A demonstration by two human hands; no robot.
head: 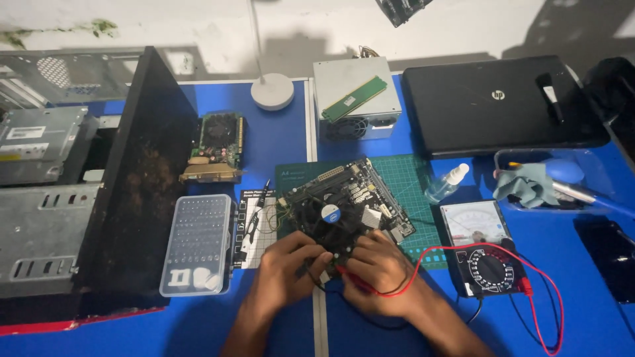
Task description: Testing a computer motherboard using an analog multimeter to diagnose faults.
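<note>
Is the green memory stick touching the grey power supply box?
Touching. The head view shows the green memory stick lying flat across the top of the grey power supply box, with no gap.

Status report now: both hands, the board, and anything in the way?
Left hand and right hand both on the near edge of the motherboard. Right holds the red probe. Meter at right; leads trail across the table.

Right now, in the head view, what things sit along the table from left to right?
Computer case → bit box → left hand → right hand → multimeter → phone.
</note>
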